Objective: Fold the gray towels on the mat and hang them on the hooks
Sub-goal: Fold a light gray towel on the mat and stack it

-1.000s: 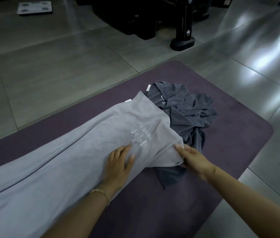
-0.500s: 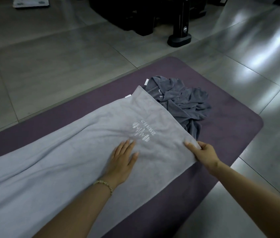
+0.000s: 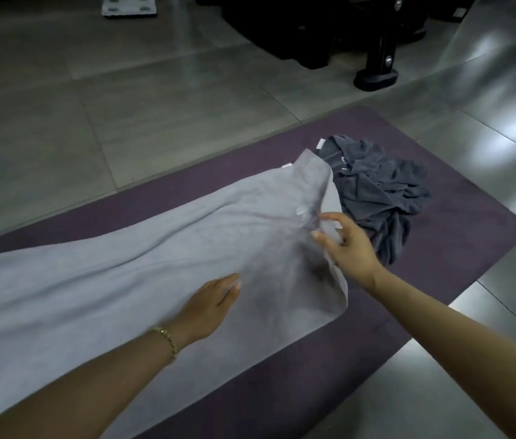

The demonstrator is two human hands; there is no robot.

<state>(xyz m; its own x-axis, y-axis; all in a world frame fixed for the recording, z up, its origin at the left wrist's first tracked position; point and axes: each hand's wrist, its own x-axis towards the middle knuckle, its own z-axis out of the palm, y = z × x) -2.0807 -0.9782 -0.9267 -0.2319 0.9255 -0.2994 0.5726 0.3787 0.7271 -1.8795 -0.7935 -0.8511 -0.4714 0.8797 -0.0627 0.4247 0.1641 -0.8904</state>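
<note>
Main risk here imo is the fold going crooked. The light gray towel [image 3: 123, 280] lies stretched along the purple mat [image 3: 456, 242], and the right hand [image 3: 348, 248] has its far end lifted, thumb and fingers pinching the edge as far as I can tell through the blur. The near corner of that end droops loose below the wrist, so if the end gets carried over like that the edges probably won't line up. The left hand [image 3: 209, 308] is flat on the towel's middle, fingers straight, just pressing. If it slips on the soft cloth, the whole thing could slide and bunch instead of creasing there. The dark gray towel [image 3: 377, 191] sits crumpled on the mat right past the lifted end, touching or nearly so, and could get snagged or dragged along. The mat looks grippy enough. Around it is a glossy gray tiled floor [image 3: 123, 106] with window glare, a bathroom scale [image 3: 129, 6] far off, and a black equipment stand [image 3: 377, 74]. No hooks in view.
</note>
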